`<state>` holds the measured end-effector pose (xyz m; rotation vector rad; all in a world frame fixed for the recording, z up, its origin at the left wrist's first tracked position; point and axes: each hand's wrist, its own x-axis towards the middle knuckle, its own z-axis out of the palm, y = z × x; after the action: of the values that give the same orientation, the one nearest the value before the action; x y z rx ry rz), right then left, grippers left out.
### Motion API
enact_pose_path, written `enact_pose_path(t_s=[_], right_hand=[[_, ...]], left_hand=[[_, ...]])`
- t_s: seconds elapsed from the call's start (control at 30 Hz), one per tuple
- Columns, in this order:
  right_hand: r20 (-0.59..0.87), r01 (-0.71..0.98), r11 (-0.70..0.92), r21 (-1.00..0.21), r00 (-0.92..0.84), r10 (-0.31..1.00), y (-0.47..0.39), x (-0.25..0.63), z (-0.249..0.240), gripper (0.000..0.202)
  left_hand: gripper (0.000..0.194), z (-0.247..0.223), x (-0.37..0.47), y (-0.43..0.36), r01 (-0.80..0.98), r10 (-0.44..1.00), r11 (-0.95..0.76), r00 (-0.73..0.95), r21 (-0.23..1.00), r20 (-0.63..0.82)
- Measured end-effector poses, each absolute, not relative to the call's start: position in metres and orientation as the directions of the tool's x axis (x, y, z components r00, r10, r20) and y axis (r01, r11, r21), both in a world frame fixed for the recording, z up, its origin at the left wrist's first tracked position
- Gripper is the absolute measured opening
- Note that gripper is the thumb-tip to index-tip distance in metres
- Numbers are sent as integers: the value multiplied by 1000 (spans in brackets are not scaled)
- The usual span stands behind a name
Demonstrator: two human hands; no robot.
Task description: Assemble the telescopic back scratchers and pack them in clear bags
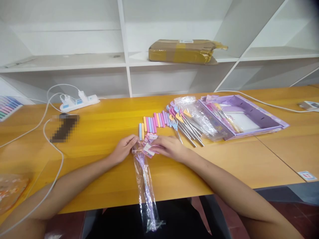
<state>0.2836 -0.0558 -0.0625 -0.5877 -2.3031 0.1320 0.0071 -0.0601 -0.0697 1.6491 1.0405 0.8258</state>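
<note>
A clear plastic bag (138, 166) with a purple back scratcher (144, 176) inside hangs toward me over the table's front edge. My left hand (126, 147) pinches the upper end of this bag. Small pink and white printed cards (149, 151) lie at the bag's mouth, and my right hand (169, 147) is closed on them, its fingertips partly hidden. Just beyond my hands stands a row of pastel handle sleeves (151, 123). To their right lies a pile of back scratchers (185, 124) with metal rods and hand-shaped heads in several colours.
A purple box (259, 131) at right holds bagged back scratchers; empty plastic bags (196, 113) lie against it. At left are a power strip (79, 103), white cables (58, 159) and a blurred dark object (64, 127). A taped carton (180, 51) rests on the shelf.
</note>
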Motion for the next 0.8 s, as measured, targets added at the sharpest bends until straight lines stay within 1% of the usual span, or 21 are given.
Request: enact_pose_path(t_s=[0.07, 0.17, 0.27, 0.37, 0.47, 0.53, 0.6, 0.67, 0.8], right_hand=[[645, 343, 903, -258, -635, 425, -62, 272, -66, 25], [621, 356, 892, -277, -642, 449, -66, 261, -70, 30], [585, 440, 824, -356, -583, 564, -63, 260, -72, 34], [538, 509, 729, -458, -494, 682, -61, 263, -72, 34], [477, 552, 674, -491, -478, 738, -60, 265, -72, 35], [449, 580, 657, -482, -480, 754, -59, 265, -73, 36], [447, 592, 661, -461, -489, 749, -58, 265, -74, 36], [458, 587, 688, -426, -516, 724, -56, 265, -74, 34], [449, 565, 758, -325, -613, 650, -55, 268, -68, 35]], left_hand=[[50, -70, 6, -59, 246, 896, -160, 443, 956, 36], [51, -71, 6, -59, 242, 863, -165, 506, 956, 21], [52, -72, 6, -59, 237, 845, -156, 535, 959, 5], [47, -70, 8, -61, 211, 835, -153, 549, 966, 12], [38, -69, 9, -61, 177, 825, -188, 562, 966, 58], [34, -70, 8, -61, 184, 822, -215, 564, 959, 77], [33, -73, 7, -59, 219, 827, -224, 559, 950, 66], [32, -76, 5, -58, 250, 836, -221, 547, 943, 50], [32, -78, 6, -58, 255, 845, -236, 530, 938, 69]])
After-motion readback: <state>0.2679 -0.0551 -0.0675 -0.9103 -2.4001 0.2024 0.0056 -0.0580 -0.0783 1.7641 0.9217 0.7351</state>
